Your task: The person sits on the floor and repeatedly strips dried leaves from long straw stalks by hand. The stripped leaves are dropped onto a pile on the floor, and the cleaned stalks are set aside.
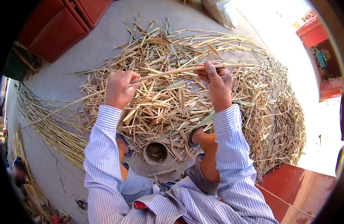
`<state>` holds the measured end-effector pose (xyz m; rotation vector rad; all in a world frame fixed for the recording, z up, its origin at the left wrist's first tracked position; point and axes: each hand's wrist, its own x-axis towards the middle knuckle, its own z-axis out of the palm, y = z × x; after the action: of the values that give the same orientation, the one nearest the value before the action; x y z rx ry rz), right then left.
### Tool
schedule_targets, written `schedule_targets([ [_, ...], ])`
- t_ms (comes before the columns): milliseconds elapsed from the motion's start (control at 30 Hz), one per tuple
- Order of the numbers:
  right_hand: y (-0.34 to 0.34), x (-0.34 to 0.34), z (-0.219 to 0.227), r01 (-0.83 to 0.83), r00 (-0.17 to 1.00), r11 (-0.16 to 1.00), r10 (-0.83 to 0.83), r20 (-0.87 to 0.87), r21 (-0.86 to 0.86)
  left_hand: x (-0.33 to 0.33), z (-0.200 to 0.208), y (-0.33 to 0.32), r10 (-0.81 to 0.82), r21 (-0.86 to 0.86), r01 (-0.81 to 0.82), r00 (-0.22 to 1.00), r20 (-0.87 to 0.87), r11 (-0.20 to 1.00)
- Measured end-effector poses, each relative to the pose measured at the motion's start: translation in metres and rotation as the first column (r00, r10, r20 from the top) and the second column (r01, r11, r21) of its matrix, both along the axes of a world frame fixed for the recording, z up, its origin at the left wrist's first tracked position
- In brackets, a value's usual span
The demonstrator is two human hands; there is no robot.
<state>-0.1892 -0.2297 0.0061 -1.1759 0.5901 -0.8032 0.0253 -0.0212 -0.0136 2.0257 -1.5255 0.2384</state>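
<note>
"Grip: L hand [121, 88], R hand [218, 81] both pinching stalk [168, 73]. Loc.?"

"Over straw heap [157, 108], long end L. Prob. light, springy, may snap if bent hard; best held two-handed, hands apart."

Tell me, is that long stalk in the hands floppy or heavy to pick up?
The stalk is probably springy, not floppy: it bridges the left hand and right hand in a gentle curve. It's likely light, being so thin. Its long end beyond the left hand might wobble.
</note>
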Motion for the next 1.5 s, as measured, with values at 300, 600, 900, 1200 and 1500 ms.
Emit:
schedule_targets([
  [300,0.021,0.014,-0.001,0.065,0.997,0.995,-0.061,-0.051,0.075,-0.054,0.005,-0.042,0.022,-0.292,-0.028,0.999,-0.025,0.956],
  [600,-0.011,0.0,-0.009,0.202,0.972,0.971,-0.183,-0.144,0.126,-0.035,0.048,-0.021,-0.206,-0.517,-0.392,0.609,-0.766,0.761],
  [900,-0.027,-0.008,-0.023,0.227,0.968,0.971,-0.216,-0.128,0.07,0.034,0.062,0.044,-0.316,-0.582,-0.343,0.585,-0.747,0.737],
  [1200,-0.017,-0.003,-0.012,0.202,0.978,0.974,-0.195,-0.08,0.103,0.012,0.008,0.011,-0.055,-0.022,0.051,0.965,-0.255,0.998],
  [1500,-0.02,-0.006,-0.007,0.181,0.983,0.976,-0.174,-0.066,0.123,-0.009,-0.02,-0.014,-0.047,-0.135,-0.069,0.708,-0.705,0.988],
])
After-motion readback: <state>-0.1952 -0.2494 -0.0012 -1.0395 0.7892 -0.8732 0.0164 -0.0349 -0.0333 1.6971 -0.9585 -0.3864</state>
